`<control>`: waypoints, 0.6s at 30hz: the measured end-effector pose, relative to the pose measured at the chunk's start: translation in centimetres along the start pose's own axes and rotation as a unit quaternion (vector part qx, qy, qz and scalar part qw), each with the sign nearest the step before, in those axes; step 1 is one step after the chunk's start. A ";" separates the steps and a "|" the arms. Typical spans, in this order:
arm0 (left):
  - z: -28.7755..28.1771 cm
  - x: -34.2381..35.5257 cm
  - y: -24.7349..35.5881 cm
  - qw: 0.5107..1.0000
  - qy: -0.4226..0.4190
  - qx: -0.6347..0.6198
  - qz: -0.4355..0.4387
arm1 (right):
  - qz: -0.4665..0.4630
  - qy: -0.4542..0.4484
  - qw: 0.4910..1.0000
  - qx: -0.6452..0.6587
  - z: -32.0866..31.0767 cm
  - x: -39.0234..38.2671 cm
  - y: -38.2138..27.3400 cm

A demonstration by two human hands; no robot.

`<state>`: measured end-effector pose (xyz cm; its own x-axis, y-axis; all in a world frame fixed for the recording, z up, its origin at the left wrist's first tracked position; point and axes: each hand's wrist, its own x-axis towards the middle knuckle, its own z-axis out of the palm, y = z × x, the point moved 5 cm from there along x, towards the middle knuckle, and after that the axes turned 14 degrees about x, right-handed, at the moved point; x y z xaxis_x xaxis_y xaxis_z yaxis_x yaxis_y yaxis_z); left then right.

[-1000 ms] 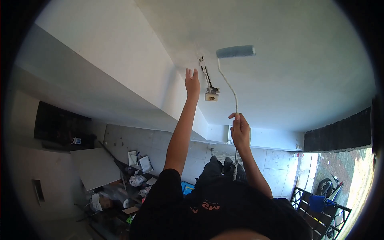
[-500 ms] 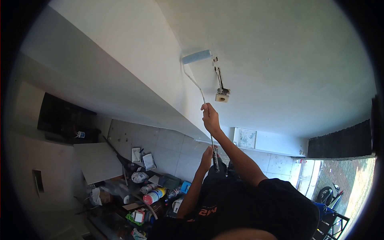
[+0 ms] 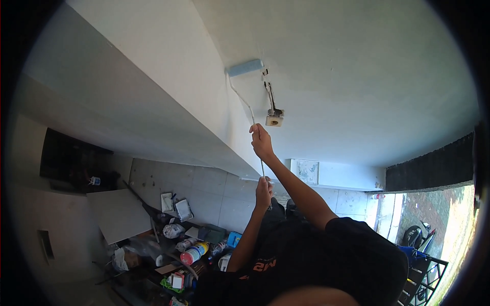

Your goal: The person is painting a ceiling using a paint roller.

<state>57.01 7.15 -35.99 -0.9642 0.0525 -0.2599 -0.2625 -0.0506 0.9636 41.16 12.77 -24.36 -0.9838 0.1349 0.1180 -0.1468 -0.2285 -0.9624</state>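
Note:
A paint roller with a pale blue sleeve (image 3: 246, 68) lies against the white wall (image 3: 332, 97), close to the corner with the adjoining wall face. Its thin, bent rod (image 3: 240, 95) runs down into my right hand (image 3: 262, 142), whose fingers wrap around it. Lower on the same shaft, my left hand (image 3: 264, 194) is closed around it, nearer my body. Just right of the roller, a chipped slot in the wall leads down to an exposed socket box (image 3: 274, 121).
A white paint tray (image 3: 305, 171) rests on a ledge at the wall's base. Bottles, bags and boxes crowd the lower left, among them a red-capped bottle (image 3: 194, 253). Two smaller trays (image 3: 184, 209) lie on the tiled floor (image 3: 209, 186). A motorcycle (image 3: 416, 235) stands outside at right.
My left hand has slid or moved up the shaft, closer to my right hand. The whole view has shifted slightly, and the roller stays beside the wall slot, near the corner.

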 end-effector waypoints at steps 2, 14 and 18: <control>0.3 -0.3 -0.2 1.000 -0.001 -0.004 -0.017 | 0.002 0.019 1.000 -0.025 -0.6 -0.4 0.1; 3.8 -7.0 4.7 0.948 -0.206 -0.207 -0.124 | 0.108 0.028 0.990 -0.083 -3.4 -3.8 -6.7; 2.8 -9.5 10.6 0.915 -0.252 -0.276 -0.149 | 0.172 -0.057 0.980 0.080 -1.9 -4.4 -8.7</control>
<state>63.55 8.89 -23.16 -0.7434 0.5927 -0.3098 -0.6241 -0.4483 0.6399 46.97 16.02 -17.00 -0.9819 -0.0825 -0.1707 0.1895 -0.3917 -0.9003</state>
